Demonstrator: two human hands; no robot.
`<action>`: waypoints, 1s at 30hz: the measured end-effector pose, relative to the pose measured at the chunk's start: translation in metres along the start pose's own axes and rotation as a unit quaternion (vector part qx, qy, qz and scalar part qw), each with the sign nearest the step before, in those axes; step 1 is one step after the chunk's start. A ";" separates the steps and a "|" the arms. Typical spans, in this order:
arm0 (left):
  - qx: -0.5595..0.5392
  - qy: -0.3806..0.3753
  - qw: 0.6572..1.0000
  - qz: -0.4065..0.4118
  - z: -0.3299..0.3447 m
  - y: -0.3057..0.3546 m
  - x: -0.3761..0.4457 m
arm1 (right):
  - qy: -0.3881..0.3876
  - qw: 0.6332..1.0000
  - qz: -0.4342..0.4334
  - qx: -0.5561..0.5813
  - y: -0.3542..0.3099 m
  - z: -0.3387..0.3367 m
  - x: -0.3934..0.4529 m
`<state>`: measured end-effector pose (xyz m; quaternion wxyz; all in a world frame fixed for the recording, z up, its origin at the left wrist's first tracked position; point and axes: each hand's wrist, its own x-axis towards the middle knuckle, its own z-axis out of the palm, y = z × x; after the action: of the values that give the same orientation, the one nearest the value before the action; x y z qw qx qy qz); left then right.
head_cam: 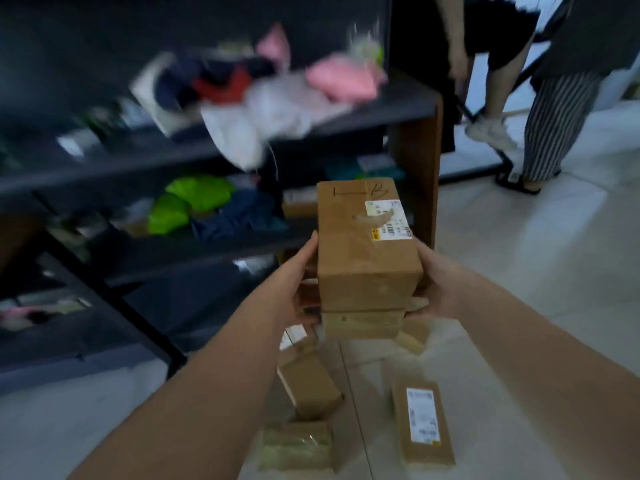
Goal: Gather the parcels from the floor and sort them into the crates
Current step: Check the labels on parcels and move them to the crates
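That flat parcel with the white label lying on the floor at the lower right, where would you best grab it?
Probably across its two long edges, coming from above. The labelled flat parcel lies label-up on the pale floor, long and narrow, so one hand should span its width. Its sides look free, apart from the other parcels. Both the left hand and right hand are full now, holding the stacked boxes.

Dim picture; the shelf at left is strongly motion-blurred, the floor at right brighter, edges curved.
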<state>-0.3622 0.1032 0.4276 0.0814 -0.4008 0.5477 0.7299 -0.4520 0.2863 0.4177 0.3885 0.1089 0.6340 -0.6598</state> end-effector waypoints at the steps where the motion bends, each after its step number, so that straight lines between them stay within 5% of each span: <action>1: -0.003 0.001 1.000 0.006 0.001 0.034 -0.036 | -0.008 0.999 -0.013 -0.028 -0.038 0.006 -0.033; 7: -0.041 0.033 0.997 0.052 -0.008 0.188 -0.245 | -0.039 0.991 -0.066 -0.109 -0.215 0.073 -0.214; 13: -0.095 0.086 0.984 0.126 -0.063 0.240 -0.399 | -0.114 0.976 -0.119 -0.139 -0.279 0.162 -0.321; 22: -0.154 0.253 0.932 0.210 -0.206 0.172 -0.579 | -0.301 0.923 -0.135 -0.198 -0.213 0.330 -0.450; 30: -0.164 0.341 0.904 0.197 -0.351 0.070 -0.705 | -0.360 0.900 -0.108 -0.219 -0.084 0.469 -0.559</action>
<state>0.2417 -0.0016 0.9271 -0.3229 -0.5168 0.4821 0.6295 0.0337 0.0543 0.9176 0.5304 -0.2930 0.5876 -0.5362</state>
